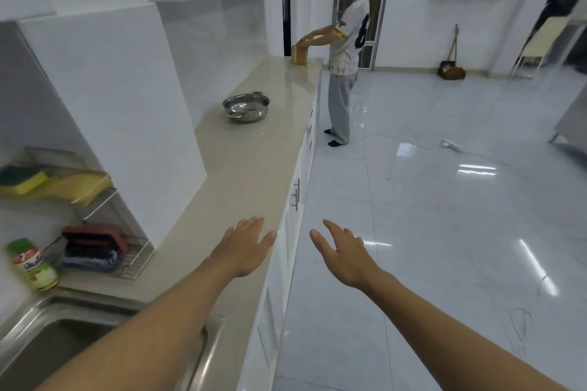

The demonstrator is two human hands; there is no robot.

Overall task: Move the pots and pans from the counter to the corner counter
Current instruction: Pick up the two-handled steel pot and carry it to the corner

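A long tan counter (241, 174) runs away from the person, and everything here is told from it. One shiny metal pot (246, 106) sits on the counter, about halfway along and close to the wall. It has two small handles and stands the right way up, and nothing is touching it. The left hand (246, 244) is stretched out flat above the near part of the counter, right at its front edge. Its fingers are straight and close together, its thumb sticks out to the side, and it holds nothing. The right hand (341, 252) is held out just past the counter's front edge, above the shiny white floor (444, 200). Its fingers are straight and a little apart, and it holds nothing too. Both hands are well short of the pot. At the near end of the counter there is a metal sink (31, 336). A wire rack (136, 260) stands on the counter beside the sink, with yellow sponges (23, 181) on its top shelf and a red brush (95, 236) lower down. A bottle (35, 263) with a green cap stands next to the rack, but it is too blurry to read. At the far end of the counter another person (344, 51) stands with both hands on a wooden box (299, 55). White cupboard doors (293, 225) are under the counter.
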